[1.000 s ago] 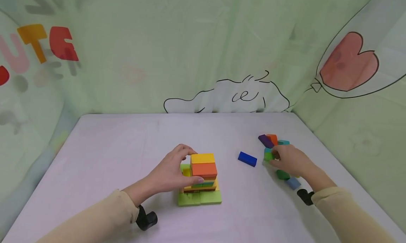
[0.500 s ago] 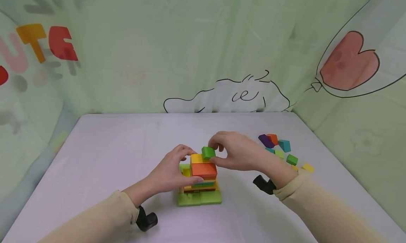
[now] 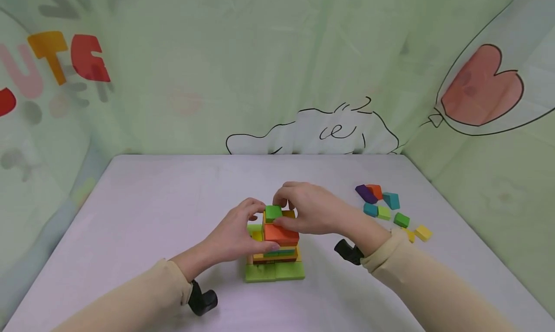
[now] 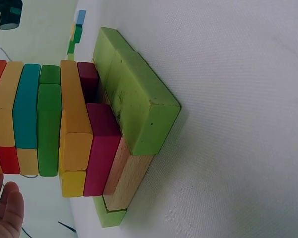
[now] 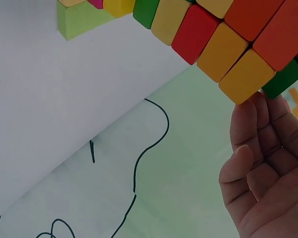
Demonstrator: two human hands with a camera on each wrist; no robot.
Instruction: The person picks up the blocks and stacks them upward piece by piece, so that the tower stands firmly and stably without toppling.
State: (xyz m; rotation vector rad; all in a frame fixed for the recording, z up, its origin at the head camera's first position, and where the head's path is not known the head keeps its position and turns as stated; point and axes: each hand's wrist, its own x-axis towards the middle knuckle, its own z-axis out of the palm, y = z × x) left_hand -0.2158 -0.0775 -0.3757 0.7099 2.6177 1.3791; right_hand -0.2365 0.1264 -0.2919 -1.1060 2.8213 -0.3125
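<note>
Head view: green block (image 3: 273, 213) shifted left at tower (image 3: 281, 234) top.

I saw the person's bare left hand (image 3: 231, 233) angled toward two o'clock, thumb and bent fingers apart; the bare right hand (image 3: 314, 209) pointed toward ten, fingers curled opposite its thumb, forearms (image 3: 125, 293) beige-sleeved.
</note>
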